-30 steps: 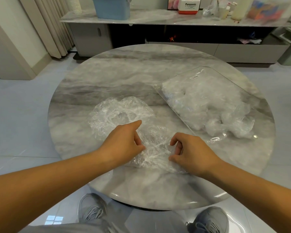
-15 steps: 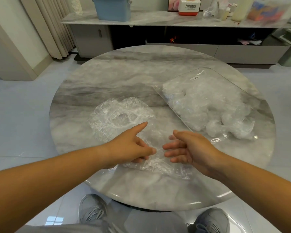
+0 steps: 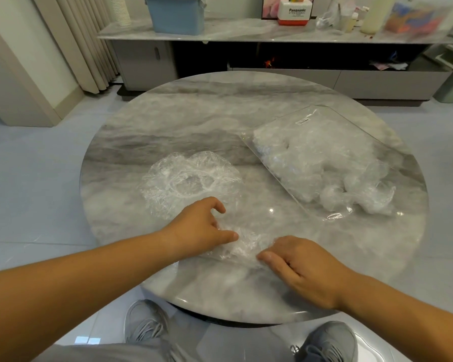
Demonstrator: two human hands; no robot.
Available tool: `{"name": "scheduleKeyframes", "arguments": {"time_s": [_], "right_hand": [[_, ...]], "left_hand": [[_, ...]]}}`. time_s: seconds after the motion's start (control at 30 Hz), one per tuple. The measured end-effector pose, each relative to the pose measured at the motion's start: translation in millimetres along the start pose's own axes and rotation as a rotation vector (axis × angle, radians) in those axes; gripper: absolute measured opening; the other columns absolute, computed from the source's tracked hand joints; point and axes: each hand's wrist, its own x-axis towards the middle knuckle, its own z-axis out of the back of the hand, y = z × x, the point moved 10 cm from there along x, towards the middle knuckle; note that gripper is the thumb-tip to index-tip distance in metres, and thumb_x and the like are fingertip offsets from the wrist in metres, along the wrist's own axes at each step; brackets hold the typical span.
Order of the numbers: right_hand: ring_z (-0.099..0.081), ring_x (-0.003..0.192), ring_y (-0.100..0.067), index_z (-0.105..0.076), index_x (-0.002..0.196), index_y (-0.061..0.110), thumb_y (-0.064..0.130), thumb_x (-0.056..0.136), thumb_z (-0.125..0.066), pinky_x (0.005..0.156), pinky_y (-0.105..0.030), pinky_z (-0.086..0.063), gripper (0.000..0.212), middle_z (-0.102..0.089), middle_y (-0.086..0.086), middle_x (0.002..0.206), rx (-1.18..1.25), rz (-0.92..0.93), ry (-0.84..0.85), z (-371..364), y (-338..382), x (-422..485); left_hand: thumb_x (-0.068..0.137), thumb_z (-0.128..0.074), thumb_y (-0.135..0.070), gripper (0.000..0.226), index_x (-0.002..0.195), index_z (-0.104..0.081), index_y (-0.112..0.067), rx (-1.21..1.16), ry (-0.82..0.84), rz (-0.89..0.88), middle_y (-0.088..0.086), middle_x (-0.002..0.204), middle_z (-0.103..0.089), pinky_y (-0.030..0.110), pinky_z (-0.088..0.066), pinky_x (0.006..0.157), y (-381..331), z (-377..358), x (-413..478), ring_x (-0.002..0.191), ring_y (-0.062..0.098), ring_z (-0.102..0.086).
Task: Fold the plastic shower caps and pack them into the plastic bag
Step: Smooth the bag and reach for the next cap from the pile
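- Several bunched caps (image 3: 332, 197) already sit in the clear flat plastic bag (image 3: 311, 142), right side of the round grey marble table (image 3: 194, 113).
- One spread clear plastic shower cap (image 3: 191, 181) lies mid-table, untouched and yet to be folded.
- Crumpled clear shower cap (image 3: 243, 246) near the front edge, mid-fold. Left hand (image 3: 199, 231) curls over it, gripping; right hand (image 3: 304, 270) lies flat, pressing it.
- Half a second back both hands hovered with fingers extended; now they are down on it.

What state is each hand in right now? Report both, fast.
Left hand: grips the crumpled clear plastic shower cap.
Right hand: open, fingers flat, pressing the same cap.
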Motion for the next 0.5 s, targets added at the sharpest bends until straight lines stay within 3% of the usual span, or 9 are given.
{"name": "scheduleKeyframes", "arguments": {"time_s": [0.2,0.27,0.33,0.4,0.5], "right_hand": [[-0.051,0.065,-0.015,-0.056,0.08,0.021,0.063,0.1,-0.017,0.064,-0.026,-0.04,0.061,-0.056,0.001,0.066,-0.043,0.026,0.081,0,10,0],[-0.054,0.064,-0.005,-0.067,0.103,0.032,0.069,0.096,-0.014,0.063,-0.018,-0.034,0.065,-0.056,0.01,0.06,-0.066,0.009,0.077,5,11,-1],[-0.053,0.061,0.005,-0.058,0.134,0.038,0.068,0.098,-0.021,0.063,-0.012,-0.033,0.059,-0.051,0.022,0.055,-0.078,0.027,-0.037,21,19,-2],[-0.05,0.068,0.006,-0.06,0.132,0.03,0.054,0.102,-0.038,0.067,-0.013,-0.038,0.044,-0.052,0.025,0.07,-0.086,0.158,-0.239,43,41,-4],[-0.056,0.108,-0.013,-0.068,0.119,0.02,0.041,0.101,-0.051,0.091,-0.03,-0.044,0.032,-0.061,0.005,0.116,-0.173,0.3,-0.313,42,61,-2]], "left_hand": [[0.073,-0.073,-0.069,0.058,0.111,-0.054,-0.029,0.555,-0.105,-0.068,-0.006,0.109,-0.044,0.028,-0.043,0.073,-9,10,-4,0.092,0.013,-0.051],[0.073,-0.071,-0.071,0.062,0.11,-0.052,-0.025,0.622,-0.104,-0.06,-0.004,0.109,-0.044,0.029,-0.042,0.074,-9,9,-5,0.095,0.016,-0.049],[0.072,-0.07,-0.074,0.068,0.111,-0.046,-0.025,0.647,-0.104,-0.048,-0.003,0.107,-0.046,0.03,-0.04,0.072,-7,9,-6,0.094,0.017,-0.048],[0.07,-0.069,-0.077,0.072,0.112,-0.043,-0.024,0.647,-0.101,-0.037,-0.004,0.106,-0.048,0.03,-0.039,0.07,-5,8,-7,0.092,0.016,-0.05],[0.071,-0.069,-0.076,0.068,0.107,-0.044,-0.024,0.605,-0.08,-0.032,-0.006,0.098,-0.052,0.03,-0.04,0.066,-6,7,-7,0.085,0.015,-0.053]]}}
